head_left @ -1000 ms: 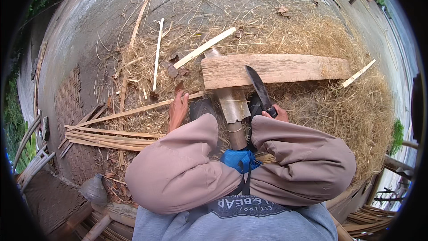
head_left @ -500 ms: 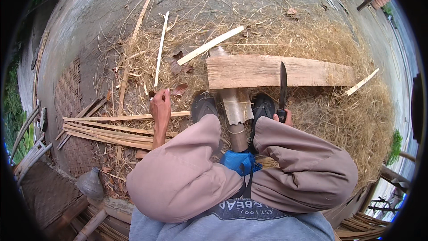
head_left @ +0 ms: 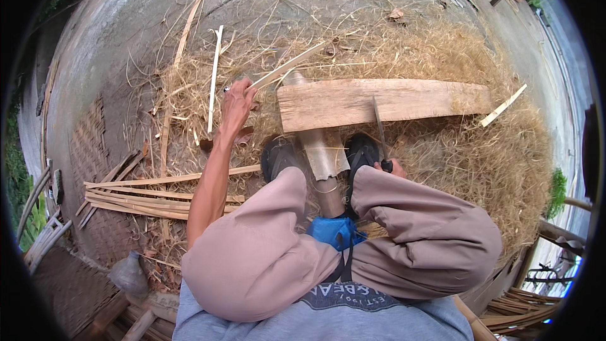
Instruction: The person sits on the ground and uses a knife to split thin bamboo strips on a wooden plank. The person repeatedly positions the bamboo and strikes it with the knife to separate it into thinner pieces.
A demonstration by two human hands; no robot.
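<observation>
My left hand (head_left: 238, 96) reaches forward, its fingers closed on the near end of a pale bamboo strip (head_left: 287, 65). The strip slants away to the right, near the left end of a wooden plank (head_left: 379, 102). My right hand (head_left: 394, 168), partly hidden by my knee, grips the dark handle of a knife (head_left: 379, 125). Its blade points away from me, and the tip overlaps the plank in view. The plank lies crosswise over a post (head_left: 329, 196) wrapped in a grey sheet (head_left: 323, 155), between my sandalled feet.
Another pale strip (head_left: 215, 79) lies left of my hand, and a short one (head_left: 504, 106) by the plank's right end. Several long strips (head_left: 145, 197) are bundled at left. Curly shavings (head_left: 467, 170) cover the ground. A blue cloth (head_left: 331, 232) sits at the post's near end.
My left hand has moved forward from above the bundle and taken hold of the bamboo strip, which has turned slightly. The knife's blade has tilted left and now looks narrower.
</observation>
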